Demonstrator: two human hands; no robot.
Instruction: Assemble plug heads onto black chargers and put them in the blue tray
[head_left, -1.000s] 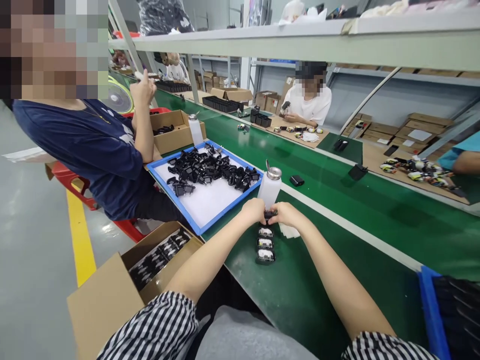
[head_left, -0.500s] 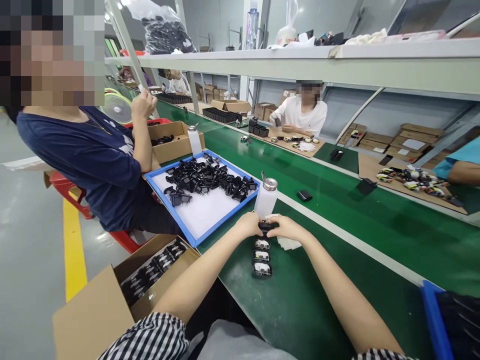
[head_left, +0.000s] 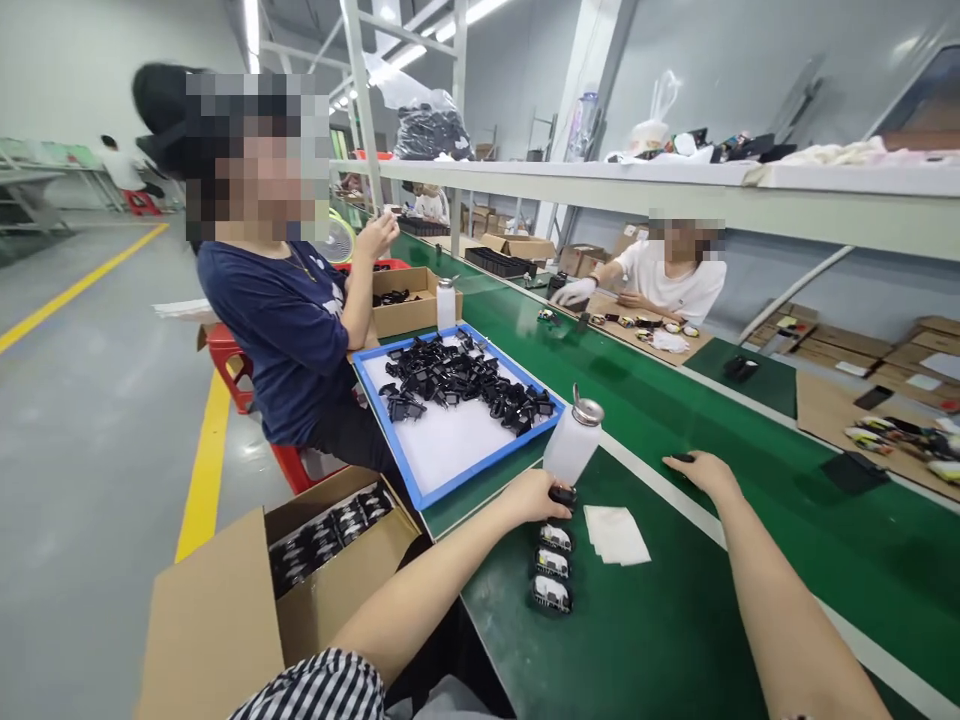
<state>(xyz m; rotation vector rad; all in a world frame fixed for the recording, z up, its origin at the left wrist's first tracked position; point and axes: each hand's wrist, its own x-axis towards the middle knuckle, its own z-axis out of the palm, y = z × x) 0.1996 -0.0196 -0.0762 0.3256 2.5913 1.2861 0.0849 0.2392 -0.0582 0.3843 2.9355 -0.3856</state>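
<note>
My left hand (head_left: 531, 496) is closed around a small black plastic housing (head_left: 562, 495), at the top of a short column on the green bench. Below it lie three open black housings (head_left: 553, 563) with white and dark parts inside. Out on the green belt, my right hand (head_left: 711, 474) has its fingers closed on a black block-shaped piece (head_left: 682, 458), mostly hidden by the hand. A white bottle with a metal cap (head_left: 574, 440) stands just behind my left hand. Pale cloth or paper sheets (head_left: 616, 534) lie right of the column.
A blue-rimmed tray (head_left: 480, 481) holds many black plug-like parts (head_left: 450, 375). A carton (head_left: 300, 610) of packed black pieces stands at lower left. A co-worker in navy (head_left: 277, 330) sits left; another in white (head_left: 671, 275) works across the belt. A shelf (head_left: 600, 190) runs overhead.
My right hand has left the housing beside my left hand and reached right to the black piece on the belt. My left hand stays at the column. The view has swung left and up.
</note>
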